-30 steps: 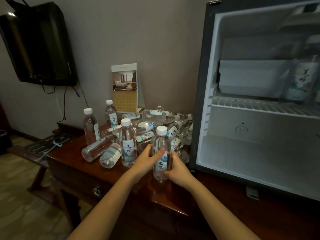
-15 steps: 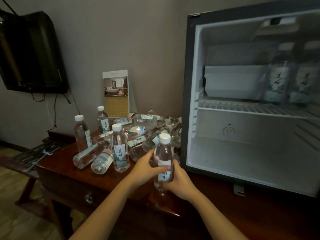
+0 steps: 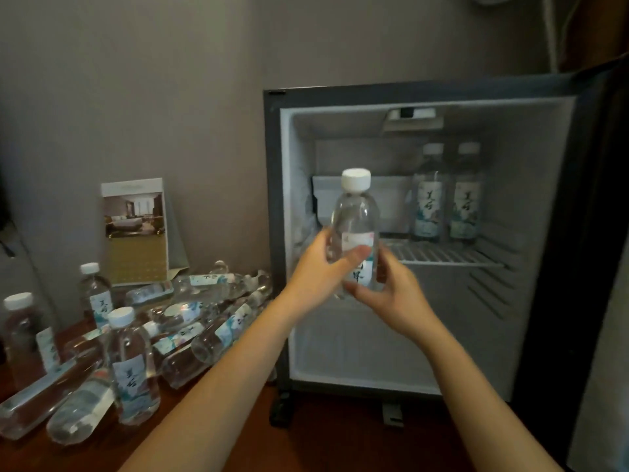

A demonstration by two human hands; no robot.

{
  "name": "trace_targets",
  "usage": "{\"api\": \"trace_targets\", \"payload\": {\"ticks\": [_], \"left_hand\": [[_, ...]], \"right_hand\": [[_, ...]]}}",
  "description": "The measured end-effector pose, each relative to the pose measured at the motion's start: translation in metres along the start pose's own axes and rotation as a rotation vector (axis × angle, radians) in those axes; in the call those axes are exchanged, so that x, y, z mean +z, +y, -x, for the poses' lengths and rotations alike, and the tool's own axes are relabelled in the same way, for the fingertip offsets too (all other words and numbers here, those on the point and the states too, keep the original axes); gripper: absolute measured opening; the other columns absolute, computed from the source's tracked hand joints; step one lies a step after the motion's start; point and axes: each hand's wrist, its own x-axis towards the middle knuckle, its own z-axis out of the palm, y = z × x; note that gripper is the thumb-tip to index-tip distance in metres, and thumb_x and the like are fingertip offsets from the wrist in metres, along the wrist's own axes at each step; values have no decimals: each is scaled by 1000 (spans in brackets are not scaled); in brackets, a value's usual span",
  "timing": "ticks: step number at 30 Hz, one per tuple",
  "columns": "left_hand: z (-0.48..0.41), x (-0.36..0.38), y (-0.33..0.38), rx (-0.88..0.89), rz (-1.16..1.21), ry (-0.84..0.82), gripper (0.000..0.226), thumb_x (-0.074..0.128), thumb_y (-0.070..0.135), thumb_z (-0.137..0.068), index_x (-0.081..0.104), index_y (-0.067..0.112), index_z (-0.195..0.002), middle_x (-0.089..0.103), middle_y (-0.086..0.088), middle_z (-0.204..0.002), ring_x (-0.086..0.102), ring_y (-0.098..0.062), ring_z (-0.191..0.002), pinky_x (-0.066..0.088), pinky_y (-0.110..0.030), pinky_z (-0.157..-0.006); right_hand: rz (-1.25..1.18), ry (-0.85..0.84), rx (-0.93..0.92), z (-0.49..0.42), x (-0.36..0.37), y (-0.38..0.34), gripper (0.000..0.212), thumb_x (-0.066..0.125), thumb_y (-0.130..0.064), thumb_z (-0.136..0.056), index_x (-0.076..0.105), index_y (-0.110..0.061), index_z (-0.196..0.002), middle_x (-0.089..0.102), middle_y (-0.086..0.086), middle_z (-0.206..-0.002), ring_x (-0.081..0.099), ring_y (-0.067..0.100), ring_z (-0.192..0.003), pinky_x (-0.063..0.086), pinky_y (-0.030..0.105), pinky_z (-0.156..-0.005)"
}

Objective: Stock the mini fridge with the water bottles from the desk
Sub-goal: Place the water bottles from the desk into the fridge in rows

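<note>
A clear plastic water bottle [image 3: 355, 216] with a white screw cap was held upright in front of the open mini fridge [image 3: 274, 216], just outside its dark grey front edge and about level with the wire shelf [image 3: 442, 256]. It was gripped low on its body by both hands. The left hand [image 3: 318, 271] was wrapped round it from the left with the thumb laid across the label, and the right hand [image 3: 394, 296] was curled round its lower part from the right. Black brush-written characters on the label were partly covered by fingers and could not be read.

A pair of bottles [image 3: 428, 202] with white-and-teal labels was stood side by side at the right end of the shelf. Shelf room lay open to their left, and the smooth white fridge floor below was seen in full.

On the reddish wooden desk [image 3: 323, 444], left of the fridge, a heap of bottles [image 3: 204, 323] was laid sideways, with three upright bottles [image 3: 134, 366] near it. A card calendar [image 3: 134, 233] was propped against the grey wall.
</note>
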Motion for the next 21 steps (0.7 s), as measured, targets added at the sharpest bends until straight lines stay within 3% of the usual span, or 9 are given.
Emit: {"api": "trace_targets", "payload": {"ticks": [3,5,7,11,15,17,19,21], "left_hand": [[-38,22,15,26,12,-40,39,67,37,-82,51,22,-115,65,8,-107,64,-2,-97,51,-21,-82],[-57,34,18,23,1,-76,42,66,38,-83,47,25,-118,64,13,-106,64,3,-92,50,-13,-74],[-72,44,15,-5,7,-83,49,66,34,-84,42,21,-124,63,6,-112,62,-6,-99,49,-19,-78],[-89,58,-1,-25,57,-53,48,58,31,-90,39,16,-131,58,-2,-123,58,-16,-110,48,-32,-93],[-95,65,-19,20,121,-39,48,55,31,-92,36,21,-134,58,8,-118,58,-1,-104,49,-17,-83],[-98,66,-26,25,115,-51,48,54,29,-93,34,24,-136,58,12,-115,58,4,-101,50,-12,-77],[-98,65,-30,11,97,-66,50,52,29,-93,31,24,-138,57,10,-118,58,-1,-103,50,-14,-77],[-97,65,-32,5,65,-79,49,49,29,-95,30,23,-139,55,8,-120,57,-4,-105,48,-15,-79]], "right_hand": [[131,68,-39,-28,-34,0,51,76,-17,-75,50,-25,-118,59,-25,-97,57,-16,-84,42,2,-70],[182,74,-12,-44,-48,3,46,74,-22,-76,48,-31,-112,58,-23,-93,57,-10,-80,43,5,-66],[197,50,47,-56,-56,10,45,73,-24,-78,46,-29,-115,58,-18,-97,56,-4,-82,43,9,-65],[98,26,50,-65,-60,24,58,69,-15,-82,41,-20,-133,60,-5,-121,59,5,-106,50,19,-87],[45,6,33,-69,-60,35,61,67,-17,-85,37,-25,-137,56,-9,-128,55,-1,-114,46,15,-93],[24,21,58,-71,-60,42,60,67,-20,-85,38,-27,-137,55,-9,-129,55,1,-115,47,21,-95],[38,64,95,-71,-58,48,53,68,-24,-83,41,-29,-129,58,-8,-124,58,4,-110,50,27,-92],[82,108,141,-71,-58,50,49,71,-29,-80,41,-31,-118,62,-13,-111,61,2,-99,52,19,-80]]}}
